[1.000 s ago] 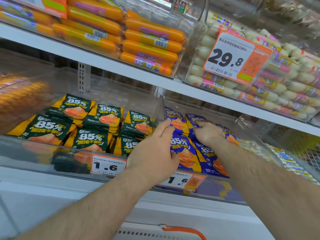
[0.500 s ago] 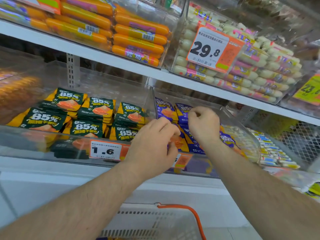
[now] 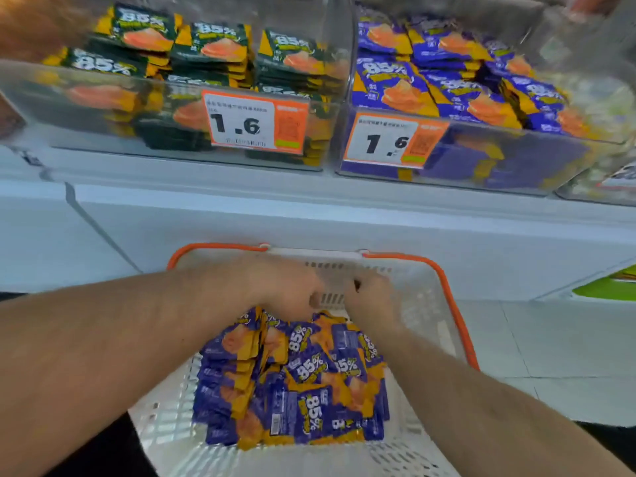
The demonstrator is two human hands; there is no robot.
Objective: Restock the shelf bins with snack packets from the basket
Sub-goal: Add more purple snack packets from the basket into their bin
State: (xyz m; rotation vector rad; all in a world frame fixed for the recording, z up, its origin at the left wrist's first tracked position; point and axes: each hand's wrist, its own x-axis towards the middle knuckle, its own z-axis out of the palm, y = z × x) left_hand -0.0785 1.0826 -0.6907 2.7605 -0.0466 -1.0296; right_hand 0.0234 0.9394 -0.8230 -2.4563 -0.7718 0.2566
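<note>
White plastic lattice makes up the basket [image 3: 423, 304] below me, with orange handles [image 3: 457, 311] folded out along its rim. It sits on the floor in front of the shelf, and a loose heap of purple snack packets [image 3: 296, 376] fills its middle, some face up showing "85%", some turned over or on edge.

I see both forearms reaching down into it. My left hand [image 3: 289, 287] hangs over the far end of the heap with fingers curled under; it is blurred, and I cannot tell whether it holds a packet. My right hand [image 3: 370, 297] is just beside it, knuckles up and fingers bent inward, also blurred, so its grip is unclear to me too. The two hands are almost touching above the packets nearest the basket's far wall.

Above, on the white shelf [image 3: 309, 197], stand two clear bins side by side. The left bin [image 3: 103, 108] holds stacked green packets [image 3: 213, 46]; the right bin [image 3: 516, 166] holds purple packets [image 3: 395, 84] like those in the basket, piled up to about its front lip. Each bin carries an orange-and-white price tag reading 1.6: one [image 3: 254, 122] on the left bin, one [image 3: 392, 141] on the right. Another clear bin [image 3: 599, 187] shows at the far right, contents indistinct. Pale floor tiles [image 3: 550, 356] lie right of the basket.
</note>
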